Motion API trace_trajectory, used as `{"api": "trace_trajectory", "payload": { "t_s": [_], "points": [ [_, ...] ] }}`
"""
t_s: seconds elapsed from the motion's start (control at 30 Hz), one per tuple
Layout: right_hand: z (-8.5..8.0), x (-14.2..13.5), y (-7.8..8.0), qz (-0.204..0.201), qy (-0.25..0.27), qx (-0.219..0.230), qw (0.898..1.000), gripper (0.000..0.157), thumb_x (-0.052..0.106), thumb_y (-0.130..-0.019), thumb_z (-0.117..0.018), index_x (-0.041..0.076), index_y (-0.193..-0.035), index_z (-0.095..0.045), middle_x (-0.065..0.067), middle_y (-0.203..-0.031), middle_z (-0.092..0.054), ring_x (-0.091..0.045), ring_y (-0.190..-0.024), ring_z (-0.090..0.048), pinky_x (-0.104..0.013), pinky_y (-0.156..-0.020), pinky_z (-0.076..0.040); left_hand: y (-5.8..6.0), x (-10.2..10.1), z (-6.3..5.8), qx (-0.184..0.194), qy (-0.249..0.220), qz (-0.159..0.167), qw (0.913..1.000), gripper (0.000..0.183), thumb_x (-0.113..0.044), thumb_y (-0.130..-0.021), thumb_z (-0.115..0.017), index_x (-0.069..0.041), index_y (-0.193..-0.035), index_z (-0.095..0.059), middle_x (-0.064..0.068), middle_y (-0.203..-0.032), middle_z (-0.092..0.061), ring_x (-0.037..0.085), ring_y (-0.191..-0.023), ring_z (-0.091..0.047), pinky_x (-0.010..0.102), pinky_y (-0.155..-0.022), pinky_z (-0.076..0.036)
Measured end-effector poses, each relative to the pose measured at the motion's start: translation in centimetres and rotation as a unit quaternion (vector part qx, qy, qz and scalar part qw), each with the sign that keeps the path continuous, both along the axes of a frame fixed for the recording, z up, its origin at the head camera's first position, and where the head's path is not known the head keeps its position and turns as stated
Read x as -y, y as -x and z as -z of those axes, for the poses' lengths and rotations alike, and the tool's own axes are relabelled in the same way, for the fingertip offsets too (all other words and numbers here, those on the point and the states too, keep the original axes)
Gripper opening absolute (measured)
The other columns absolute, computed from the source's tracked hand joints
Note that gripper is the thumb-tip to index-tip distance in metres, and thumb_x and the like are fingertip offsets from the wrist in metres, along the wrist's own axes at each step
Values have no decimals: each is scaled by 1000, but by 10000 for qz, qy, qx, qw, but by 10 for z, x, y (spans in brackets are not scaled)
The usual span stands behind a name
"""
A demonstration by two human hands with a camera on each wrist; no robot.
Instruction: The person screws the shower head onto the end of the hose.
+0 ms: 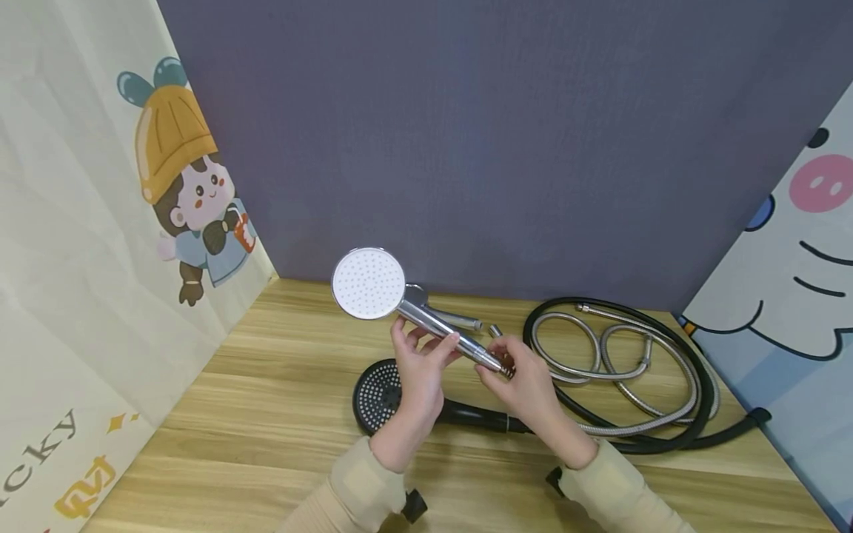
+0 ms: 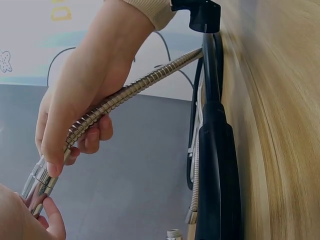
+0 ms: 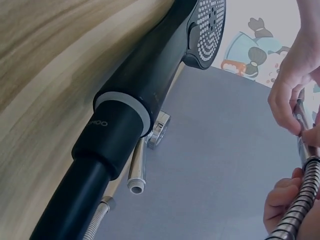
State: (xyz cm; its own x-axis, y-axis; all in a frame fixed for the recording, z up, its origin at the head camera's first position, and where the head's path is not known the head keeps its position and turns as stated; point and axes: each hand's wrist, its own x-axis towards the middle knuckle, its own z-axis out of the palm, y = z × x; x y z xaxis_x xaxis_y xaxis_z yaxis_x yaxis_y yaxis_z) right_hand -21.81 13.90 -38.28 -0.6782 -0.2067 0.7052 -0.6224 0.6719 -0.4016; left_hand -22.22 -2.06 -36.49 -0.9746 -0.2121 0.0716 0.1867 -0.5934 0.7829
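A chrome hand shower with a round white spray face [image 1: 369,283] is held above the table, tilted with its handle [image 1: 426,318] sloping down to the right. My left hand [image 1: 421,377] grips that handle, thumb on the near side. At the handle's lower end, my right hand [image 1: 529,381] pinches the end of a ribbed metal shower hose [image 2: 135,89]. In the right wrist view the hose [image 3: 300,205] meets the handle end in line; whether it is threaded on cannot be told. Below both hands lies a black hand shower [image 1: 378,397], partly hidden by my left hand.
A second chrome hand shower [image 1: 453,318] lies behind, its threaded end bare in the right wrist view. Coiled metal hoses [image 1: 656,340] and a thick black hose [image 1: 706,400] cover the right of the wooden table [image 1: 233,414]. A grey panel [image 1: 466,148] stands behind.
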Motion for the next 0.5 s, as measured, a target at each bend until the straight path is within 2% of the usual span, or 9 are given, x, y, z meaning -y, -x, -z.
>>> {"api": "trace_trajectory", "payload": {
  "t_s": [0.17,0.5],
  "points": [
    [-2,-2,1,-193,294,-66,9994,28,12,-69,-78,11,-92,-60,4,-74,-61,-3,-58,-48,-15,-46,-42,-1,-2,1,-54,-99,56,9999,80,8,-75,-73,-19,-136,-29,11,-109,-48,19,-84,-60,38,-73,-61],
    [-5,-6,-2,-209,420,-30,9989,28,10,-69,-75,11,-92,-57,2,-76,-61,-3,-58,-48,-12,-46,-40,-4,-4,6,-70,14,189,9998,80,4,-75,-74,-16,-137,-27,12,-110,-48,18,-82,-60,42,-72,-61]
  ]
}}
